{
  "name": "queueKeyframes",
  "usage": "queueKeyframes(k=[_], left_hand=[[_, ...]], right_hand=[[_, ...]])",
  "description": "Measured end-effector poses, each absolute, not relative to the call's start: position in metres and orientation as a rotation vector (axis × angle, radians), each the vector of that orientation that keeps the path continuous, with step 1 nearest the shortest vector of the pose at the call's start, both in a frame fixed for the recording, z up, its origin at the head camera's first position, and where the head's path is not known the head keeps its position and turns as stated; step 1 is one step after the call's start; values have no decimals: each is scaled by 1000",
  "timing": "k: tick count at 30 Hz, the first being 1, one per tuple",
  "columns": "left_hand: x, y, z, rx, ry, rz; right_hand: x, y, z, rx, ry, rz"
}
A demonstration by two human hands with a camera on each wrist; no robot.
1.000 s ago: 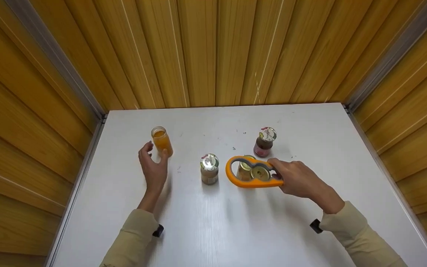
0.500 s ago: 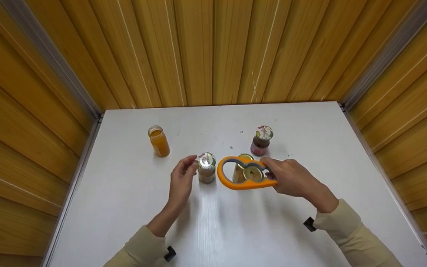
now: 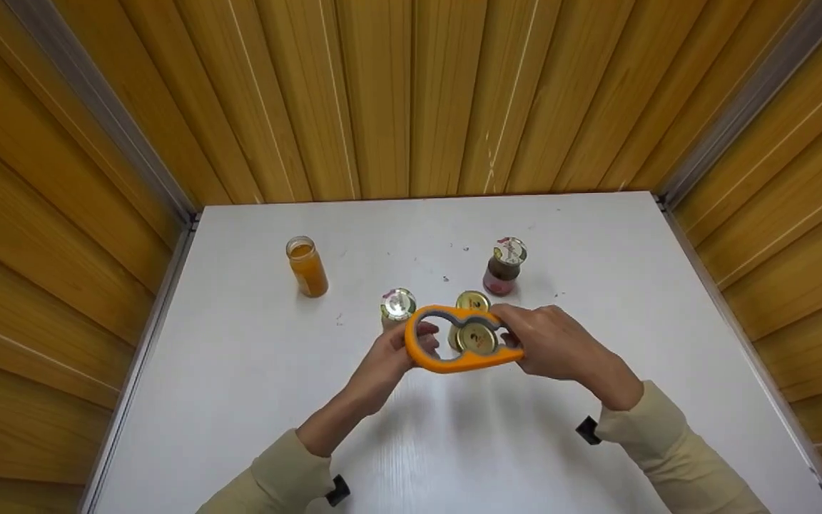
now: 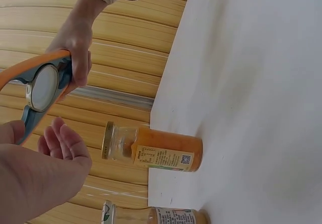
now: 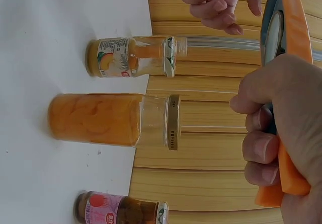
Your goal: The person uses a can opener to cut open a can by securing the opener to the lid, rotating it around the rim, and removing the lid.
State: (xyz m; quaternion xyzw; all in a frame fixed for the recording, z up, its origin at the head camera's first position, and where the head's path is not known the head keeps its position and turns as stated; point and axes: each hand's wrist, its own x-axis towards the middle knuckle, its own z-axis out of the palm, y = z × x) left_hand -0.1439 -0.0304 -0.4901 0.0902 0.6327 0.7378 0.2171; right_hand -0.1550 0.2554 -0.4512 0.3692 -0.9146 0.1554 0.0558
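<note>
An orange jar opener (image 3: pixel 464 364) with a grey inner edge is held by my right hand (image 3: pixel 554 339) at its handle end. A loose gold lid (image 3: pixel 477 339) sits between its grey jaws; the left wrist view shows the lid (image 4: pixel 44 88) edge-on, off any jar. My left hand (image 3: pixel 382 364) is at the opener's rounded end, fingers loosely bent and holding nothing; in the right wrist view this hand (image 5: pixel 221 2) stands apart from the opener. Behind the opener stands a tall orange-filled jar with a gold lid (image 3: pixel 473 300), partly hidden.
A lidless jar of orange contents (image 3: pixel 307 270) stands at the back left. A jar with a patterned lid (image 3: pixel 398 303) is behind my left hand, and a dark jar with a pink label (image 3: pixel 502 275) is farther back right. Wooden-patterned walls surround the white table (image 3: pixel 240 385).
My left hand has moved right from beside the lidless jar, past the patterned-lid jar, to the opener. The right hand has shifted slightly left with the opener and lid.
</note>
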Motion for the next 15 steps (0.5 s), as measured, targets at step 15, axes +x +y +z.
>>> queueKeyframes(k=[15], left_hand=[[-135, -22, -497, 460, 1489, 2081]], right_hand=[[-146, 243, -457, 1239, -2681, 451]])
